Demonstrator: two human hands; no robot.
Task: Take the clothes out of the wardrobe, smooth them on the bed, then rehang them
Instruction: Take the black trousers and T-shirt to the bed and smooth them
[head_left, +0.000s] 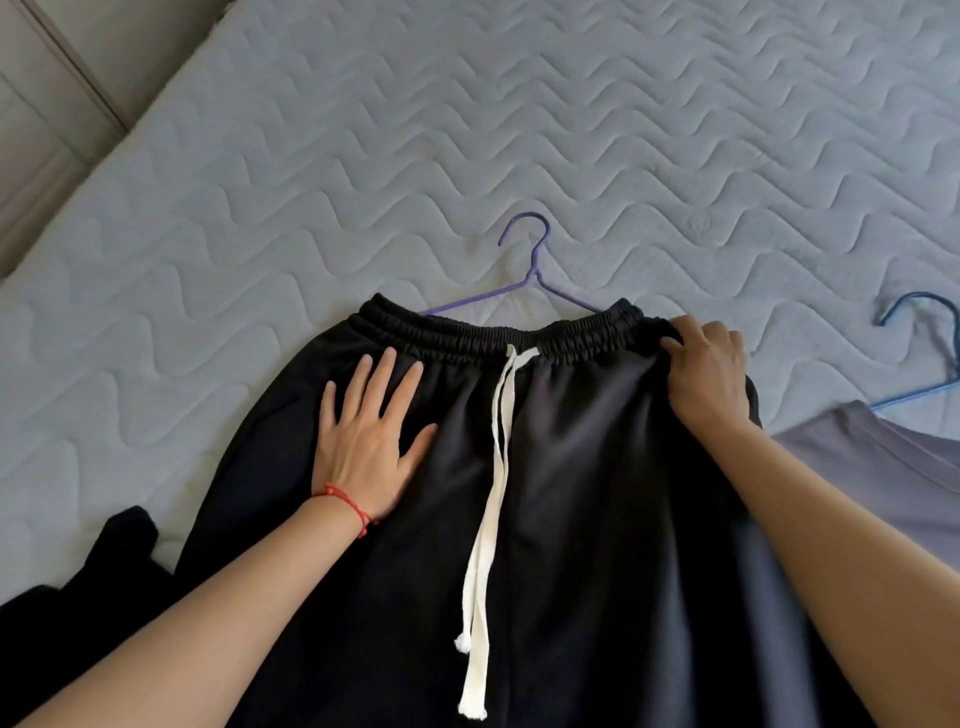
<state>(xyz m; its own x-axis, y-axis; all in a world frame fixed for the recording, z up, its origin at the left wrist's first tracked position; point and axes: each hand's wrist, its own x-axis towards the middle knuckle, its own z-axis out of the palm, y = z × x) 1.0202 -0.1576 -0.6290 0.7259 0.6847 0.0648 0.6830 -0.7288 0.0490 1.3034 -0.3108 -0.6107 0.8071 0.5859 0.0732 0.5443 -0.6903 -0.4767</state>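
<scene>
Black drawstring trousers (571, 493) lie flat on the quilted bed (363, 156), waistband away from me, with a white drawstring (491, 467) running down the middle. A purple hanger (530, 270) sticks out from under the waistband, its hook pointing away. My left hand (369, 431), with a red string on the wrist, presses flat on the left hip of the trousers, fingers spread. My right hand (709, 374) grips the right end of the waistband with curled fingers.
A grey garment (893, 467) on a blue hanger (930, 332) lies at the right edge of the bed. Another black garment (93, 587) is bunched at the lower left. A beige wall or panel (52, 130) borders the bed's left side.
</scene>
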